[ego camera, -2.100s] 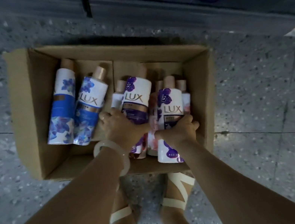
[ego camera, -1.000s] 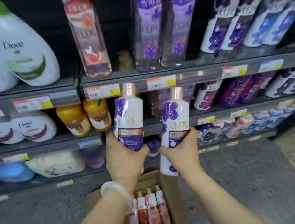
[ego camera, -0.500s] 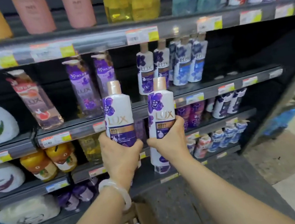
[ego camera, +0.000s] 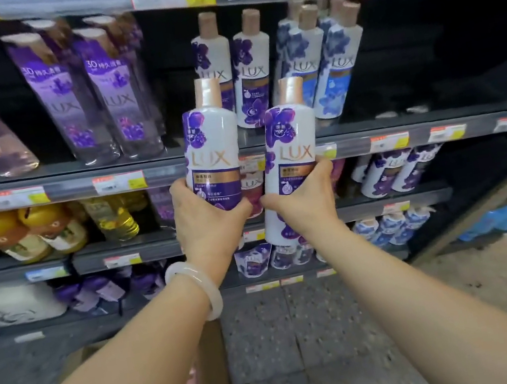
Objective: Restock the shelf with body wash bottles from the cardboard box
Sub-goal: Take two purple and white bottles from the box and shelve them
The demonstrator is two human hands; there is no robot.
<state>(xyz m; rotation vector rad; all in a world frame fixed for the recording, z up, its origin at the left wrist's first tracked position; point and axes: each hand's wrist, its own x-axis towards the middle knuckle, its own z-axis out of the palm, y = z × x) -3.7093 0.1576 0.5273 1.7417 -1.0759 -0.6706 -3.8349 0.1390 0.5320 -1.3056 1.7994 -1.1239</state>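
My left hand (ego camera: 205, 217) grips a white and purple Lux body wash bottle (ego camera: 211, 145) upright by its lower half. Beside it, my right hand (ego camera: 306, 201) grips a second bottle of the same kind (ego camera: 291, 144). Both are held in front of the shelf (ego camera: 419, 123), just below two matching purple-flower bottles (ego camera: 252, 70) standing there. The cardboard box (ego camera: 213, 364) is on the floor under my left forearm; only its right wall and a few pink bottles show.
Blue-flower Lux bottles (ego camera: 331, 56) stand right of the purple ones, then a dark stretch of shelf. Tall purple bottles (ego camera: 99, 93) stand to the left. Lower shelves hold more bottles and refill pouches. Price tags line the shelf edges.
Both hands took a bottle out of the box, lifted it and carried it up toward the shelf with the matching bottles. The view rose from the floor to the shelves.
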